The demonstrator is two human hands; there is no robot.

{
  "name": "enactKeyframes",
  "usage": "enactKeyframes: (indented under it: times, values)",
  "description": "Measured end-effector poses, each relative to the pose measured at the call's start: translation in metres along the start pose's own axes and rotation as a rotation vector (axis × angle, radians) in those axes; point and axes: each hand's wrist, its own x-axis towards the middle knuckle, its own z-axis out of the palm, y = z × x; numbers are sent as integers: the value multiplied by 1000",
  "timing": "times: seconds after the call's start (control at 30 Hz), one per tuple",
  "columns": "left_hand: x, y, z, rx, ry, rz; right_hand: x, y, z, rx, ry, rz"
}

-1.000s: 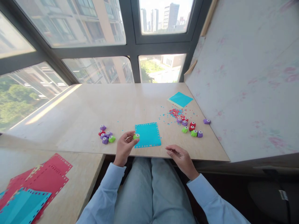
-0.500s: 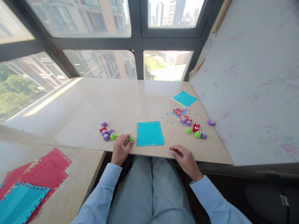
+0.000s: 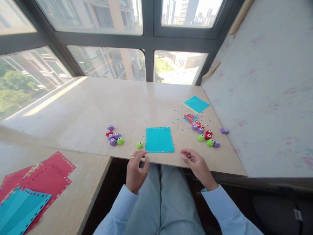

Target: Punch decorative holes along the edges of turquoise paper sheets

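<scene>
While our left hand [image 3: 136, 170] hovers at the table [image 3: 80, 111] edge with loosely curled fingers that grip nothing, the green punch [image 3: 140, 145] sits alone on the table just left of the blue sheet [image 3: 159, 139]. It is small, rounded, bright green, with a white and dark spot on top. Our right hand [image 3: 195, 162] rests near the edge, fingers half open and empty, right of the sheet

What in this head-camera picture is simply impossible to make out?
- Hole shapes along the blue sheet border: too small.
- Small punches' details: too small.
- Paper stack: cut off by the left edge.
- Left hand palm and fingertips: turned away from the camera.
</scene>
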Motion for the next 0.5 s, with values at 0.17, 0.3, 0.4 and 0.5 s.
enactKeyframes:
  times: [0.17,0.3,0.4,0.5]
  values:
    - [-3,12,33,126,-116,189,8,-15,2,209,-28,175]
    - [-2,10,49,168,-212,222,6,-31,9,342,-77,227]
    - [-5,9,53,167,-230,197,6,-37,16,471,-74,276]
    - [-8,8,55,139,-212,173,10,-39,23,522,-63,320]
